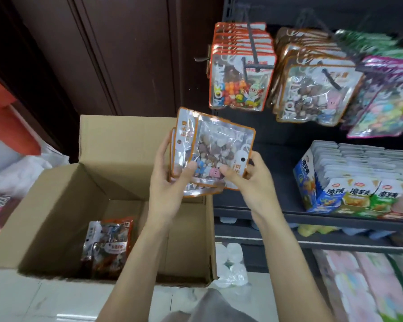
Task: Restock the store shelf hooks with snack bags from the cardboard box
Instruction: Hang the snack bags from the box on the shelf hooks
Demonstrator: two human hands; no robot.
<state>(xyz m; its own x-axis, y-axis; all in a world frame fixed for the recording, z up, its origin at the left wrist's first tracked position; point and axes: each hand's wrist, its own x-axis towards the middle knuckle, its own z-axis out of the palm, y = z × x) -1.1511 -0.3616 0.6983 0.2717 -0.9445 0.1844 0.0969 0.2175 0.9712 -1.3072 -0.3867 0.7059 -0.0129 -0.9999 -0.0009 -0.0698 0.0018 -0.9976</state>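
On shelf boxes (356, 194) — Chinese characters, brand unreadable.

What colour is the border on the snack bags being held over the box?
Orange, framing a clear window on the held snack bags; the head view shows it best.

Your way up to the hooks (254, 46) is open, but both already carry hanging bags (240, 82) to their tips; the cardboard box (56, 194) gapes wide beneath your hands.

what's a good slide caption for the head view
Both hands hold snack bags above the cardboard box, beside stocked shelf hooks.
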